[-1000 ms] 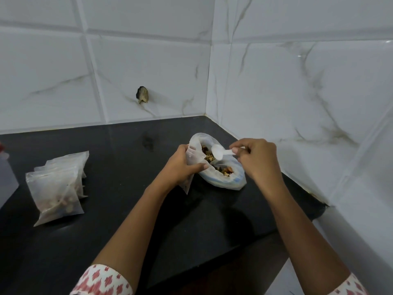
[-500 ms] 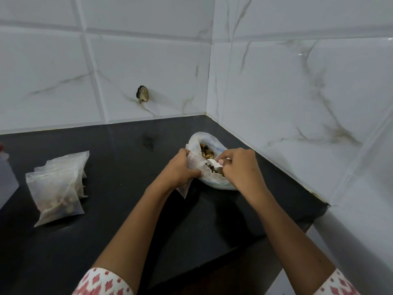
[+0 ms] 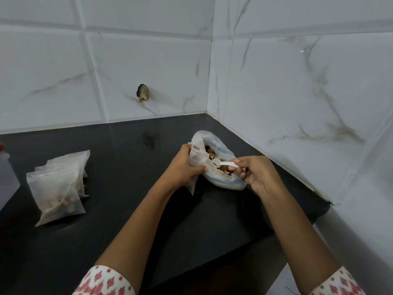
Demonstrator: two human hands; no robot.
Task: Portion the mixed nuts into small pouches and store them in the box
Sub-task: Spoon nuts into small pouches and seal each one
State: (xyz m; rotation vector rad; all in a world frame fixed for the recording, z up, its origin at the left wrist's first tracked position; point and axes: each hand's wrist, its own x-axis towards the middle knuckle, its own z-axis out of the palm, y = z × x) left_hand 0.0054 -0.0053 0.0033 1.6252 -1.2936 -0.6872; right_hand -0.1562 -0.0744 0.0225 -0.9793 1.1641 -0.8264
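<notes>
A black counter fills the corner of a room where two walls of white, marble-veined tiles meet; one tile on the back wall has a dark chipped hole. Seen from above by the person's own head camera, two bare forearms reach forward from sleeves of white cloth with a red pattern. Near the corner, lying on the counter, is a large clear plastic bag with its mouth open, and brown mixed nuts show inside it. The left hand is curled around a small clear pouch, thumb in front, holding the pouch's mouth open right against the near rim of the large bag; the pouch's lower corner hangs below the hand. The right hand pinches the handle of a small white plastic spoon between thumb and fingers, the other fingers loosely curled. The spoon lies almost level over the open bag, its bowl pointing toward the pouch and just beside its mouth; whether the bowl carries nuts cannot be told. Well apart, on the left of the counter, lies an overlapping pile of small clear pouches with pale nuts showing through them. At the far left edge, a translucent container with a bit of red at its top is cut off by the frame.
</notes>
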